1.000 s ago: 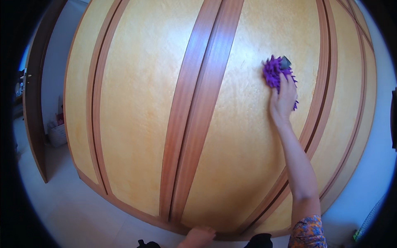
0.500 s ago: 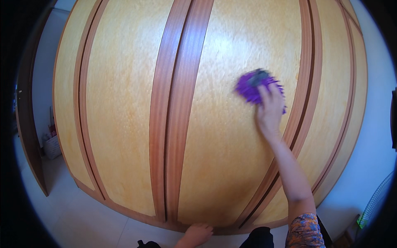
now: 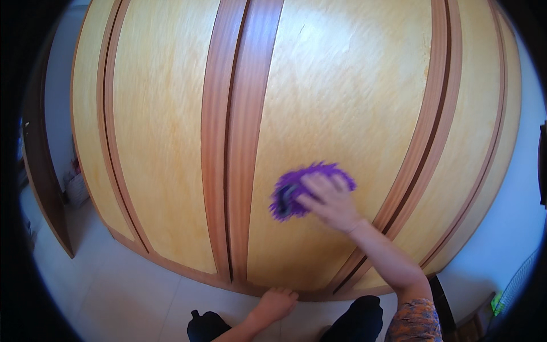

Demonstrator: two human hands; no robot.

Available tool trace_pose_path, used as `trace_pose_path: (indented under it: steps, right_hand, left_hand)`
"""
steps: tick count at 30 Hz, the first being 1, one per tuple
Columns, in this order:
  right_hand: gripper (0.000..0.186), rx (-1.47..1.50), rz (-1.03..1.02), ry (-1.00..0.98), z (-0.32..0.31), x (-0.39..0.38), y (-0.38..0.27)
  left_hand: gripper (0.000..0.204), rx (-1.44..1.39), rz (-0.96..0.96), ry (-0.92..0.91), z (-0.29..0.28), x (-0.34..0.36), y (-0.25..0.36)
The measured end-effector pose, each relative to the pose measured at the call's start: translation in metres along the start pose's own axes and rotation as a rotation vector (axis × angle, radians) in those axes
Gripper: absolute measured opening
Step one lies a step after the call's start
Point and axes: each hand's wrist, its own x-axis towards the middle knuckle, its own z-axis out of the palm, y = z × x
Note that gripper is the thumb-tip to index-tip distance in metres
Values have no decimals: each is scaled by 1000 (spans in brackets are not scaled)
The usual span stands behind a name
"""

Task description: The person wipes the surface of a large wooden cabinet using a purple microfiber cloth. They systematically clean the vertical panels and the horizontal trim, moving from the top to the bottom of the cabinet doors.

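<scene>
My right hand (image 3: 329,199) presses a purple chenille duster (image 3: 285,185) against the light yellow wood panel (image 3: 342,102) of a large cabinet door. Its fingers are bent over the shaggy cloth, and a dark grey patch shows at the duster's left end. Low in the view, my left hand (image 3: 276,304) hovers near the cabinet's bottom edge with its fingers curled in. Nothing shows in that hand, though its palm side is hidden.
Reddish-brown wood strips (image 3: 242,114) with dark grooves divide the cabinet front. An open brown door (image 3: 51,188) stands at far left, beside a light basket (image 3: 76,189). A fan with a pale guard (image 3: 515,285) is at lower right. Pale floor tiles (image 3: 137,299) lie below.
My right hand has swept the duster down and to the left across the panel. The duster has turned, its grey patch now at the left. My left hand sits slightly higher in view.
</scene>
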Motion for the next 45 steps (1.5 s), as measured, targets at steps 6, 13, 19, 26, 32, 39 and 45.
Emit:
trace_pose_path:
  steps: [6,13,19,26,32,39,45]
  right_hand:
    - [51,-217,502,373,-42,23,67]
    - [38,-56,191,109,34,7,-49]
    - [38,138,50,-93,24,-48,-62]
    - [50,-54,434,277,2,31,-25]
    - [39,83,271,131,76,42,-111]
    - [35,150,151,-124,40,-77,-99]
    - [57,-43,520,175,-18,-64,-14]
  left_hand:
    - [15,55,-3,2,-1,-3,4]
    - [12,26,-28,14,1,0,1]
    - [13,48,-85,10,1,-9,-3]
    - [7,74,-63,-10,-4,-24,-3]
    - [6,110,-65,-12,-2,-9,-5]
    - [7,70,-68,10,7,-12,-7]
    - [8,57,-93,-92,7,-22,-7]
